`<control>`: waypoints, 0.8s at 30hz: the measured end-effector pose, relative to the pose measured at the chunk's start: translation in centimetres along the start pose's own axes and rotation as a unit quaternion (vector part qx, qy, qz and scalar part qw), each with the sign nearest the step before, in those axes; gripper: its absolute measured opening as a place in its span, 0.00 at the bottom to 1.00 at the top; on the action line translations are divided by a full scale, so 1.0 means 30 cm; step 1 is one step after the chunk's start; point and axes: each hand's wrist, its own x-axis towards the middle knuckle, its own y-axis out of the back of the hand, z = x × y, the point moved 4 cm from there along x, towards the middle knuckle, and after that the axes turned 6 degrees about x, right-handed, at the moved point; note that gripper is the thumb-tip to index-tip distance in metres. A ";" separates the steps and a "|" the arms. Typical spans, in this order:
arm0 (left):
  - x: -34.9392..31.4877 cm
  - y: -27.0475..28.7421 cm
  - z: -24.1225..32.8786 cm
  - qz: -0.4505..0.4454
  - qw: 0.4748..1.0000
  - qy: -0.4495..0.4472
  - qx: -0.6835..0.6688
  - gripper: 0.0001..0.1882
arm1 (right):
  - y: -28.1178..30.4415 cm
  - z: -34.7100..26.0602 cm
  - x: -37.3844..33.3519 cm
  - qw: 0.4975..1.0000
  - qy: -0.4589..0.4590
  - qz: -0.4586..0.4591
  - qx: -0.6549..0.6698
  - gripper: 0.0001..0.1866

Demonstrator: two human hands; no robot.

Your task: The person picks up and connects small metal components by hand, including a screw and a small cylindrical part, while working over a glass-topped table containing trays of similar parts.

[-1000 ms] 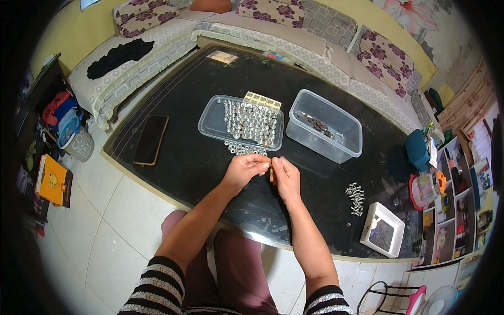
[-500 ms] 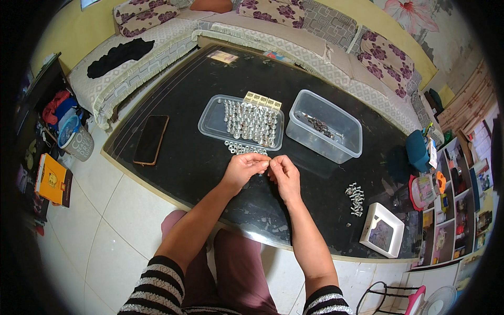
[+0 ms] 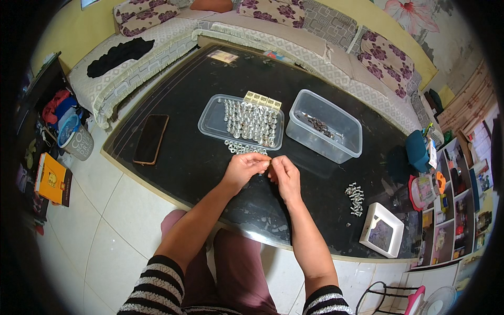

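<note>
Close together over the black table, my left hand and my right hand meet at their fingertips. Both are closed in a pinch, and whatever sits between the fingers is too small and covered to name. Just beyond them lies a cluster of small silver nuts. Behind that, rows of silver bolts stand on a clear plastic lid. A strip of cream-coloured blocks lies along the lid's far edge. Off to the right is a loose pile of silver bolts.
A clear plastic tub with dark small hardware inside stands right of the lid. A phone lies at the left. Near the right corner rests a white open box. A teal container sits at the right edge, and a sofa runs behind.
Almost nothing differs. My right fingers have shifted very slightly at the pinch; my left hand and the things on the table stay where they were.
</note>
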 end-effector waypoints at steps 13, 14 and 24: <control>0.002 0.000 -0.016 -0.023 1.000 -0.006 0.002 0.08 | 0.008 -0.005 0.000 0.999 0.009 0.008 -0.029 0.14; 0.001 0.000 -0.011 -0.023 1.000 -0.006 0.002 0.08 | 0.008 0.000 0.001 0.999 0.003 0.001 -0.032 0.14; 0.000 0.005 -0.002 -0.011 1.000 -0.007 0.007 0.08 | 0.002 -0.005 0.002 0.999 0.012 0.011 -0.030 0.16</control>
